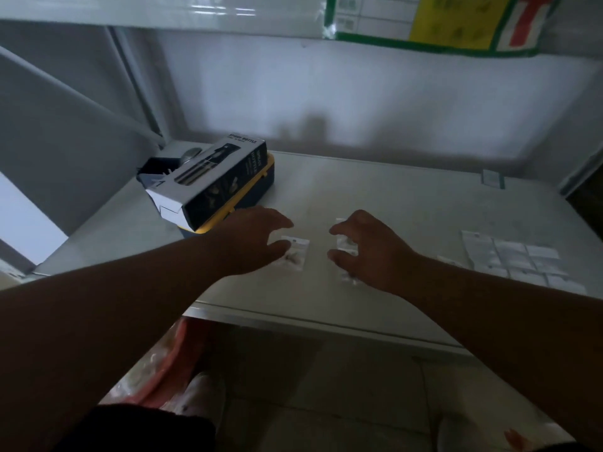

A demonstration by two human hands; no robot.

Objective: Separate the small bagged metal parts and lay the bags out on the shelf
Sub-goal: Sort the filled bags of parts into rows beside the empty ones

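Note:
A small clear bag (295,254) with dark metal parts lies on the white shelf (408,203). My left hand (253,238) hovers over its left side, thumb and fingers spread, thumb tip touching the bag's edge. My right hand (368,247) is curved over a short strip of similar small bags (349,277), fingertips resting on them; most of the strip is hidden beneath the hand. To the right, several flat bags (512,259) lie side by side in rows on the shelf.
A dark cardboard box (212,177) lies on a blue and yellow case (261,184) at the shelf's back left. A shelf board with a green-bordered sheet (424,21) hangs overhead. Below the shelf edge are a red plastic item (163,370) and my shoes.

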